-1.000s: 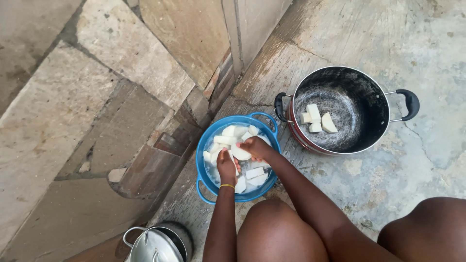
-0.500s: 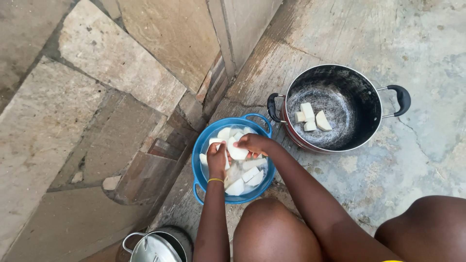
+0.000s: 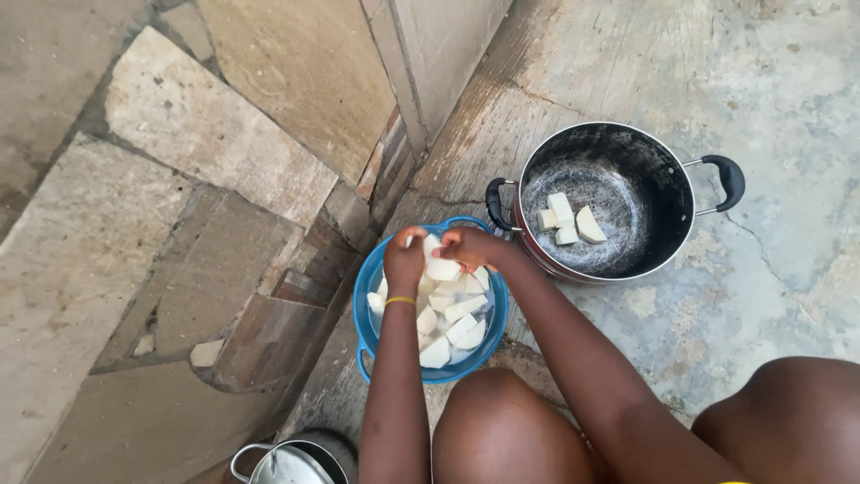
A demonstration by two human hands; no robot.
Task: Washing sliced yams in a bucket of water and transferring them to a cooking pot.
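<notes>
left hand point(image 3: 405, 260): over the blue bowl point(image 3: 365, 309), fingers curled, grip closed against the white chunk point(image 3: 442, 268) from the left; yellow band point(image 3: 399, 300) on the wrist.
right hand point(image 3: 473, 246): over the bowl's far rim, grip closed on the same white chunk from the right; fingertips of both hands close together.
white chunk: held between both hands, just above the other pieces, over the far part of the bowl.
blue bowl: on the concrete floor point(image 3: 788, 269) in front of the knees, holds a pile of cut white pieces point(image 3: 452, 327); cannot tell whether there is water in it.
dark pot point(image 3: 663, 179): on the floor just right of the bowl, rims near or touching, can't tell which; two black side handles; a few white pieces point(image 3: 566, 220) on its bottom.
metal pot point(image 3: 291, 462): bottom edge of view, left of the left forearm, only partly in frame.
stone wall point(image 3: 179, 179): fills the left side, meets the floor just beside the bowl.
</notes>
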